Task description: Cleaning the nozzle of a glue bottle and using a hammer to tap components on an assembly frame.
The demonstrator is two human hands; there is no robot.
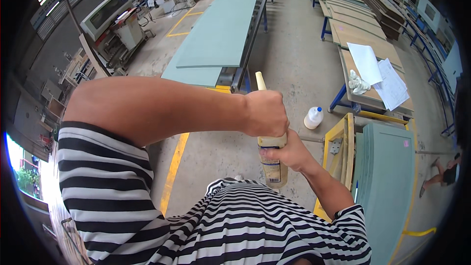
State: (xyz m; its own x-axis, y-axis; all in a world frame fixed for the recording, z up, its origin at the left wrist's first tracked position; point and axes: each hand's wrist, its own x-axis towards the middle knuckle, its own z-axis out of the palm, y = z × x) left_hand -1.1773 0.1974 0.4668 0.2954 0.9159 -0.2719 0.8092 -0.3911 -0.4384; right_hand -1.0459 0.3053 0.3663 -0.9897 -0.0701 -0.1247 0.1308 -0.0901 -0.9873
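In front of my chest stands an upright squeeze bottle [273, 171] with a pale, tapered nozzle [260, 81], a label and cloudy, see-through plastic near its base. My left hand [268, 113] is closed in a fist around its top, below the nozzle, and hides the cap area. Just beneath, my right hand [290, 153] wraps the bottle's body, its thumb across the label. Beyond my hands, a white bottle with a blue cap [313, 119] stands on the floor, touched by neither hand.
Grey-green panels [221, 24] lie on a roller conveyor ahead. To the right, a blue-legged table with boards [360, 32] carries papers [392, 86] and a crumpled white cloth [358, 83]. Nearer stands a yellow-framed rack [339, 149] with upright green panels [390, 167]. Another person [444, 172] is at far right.
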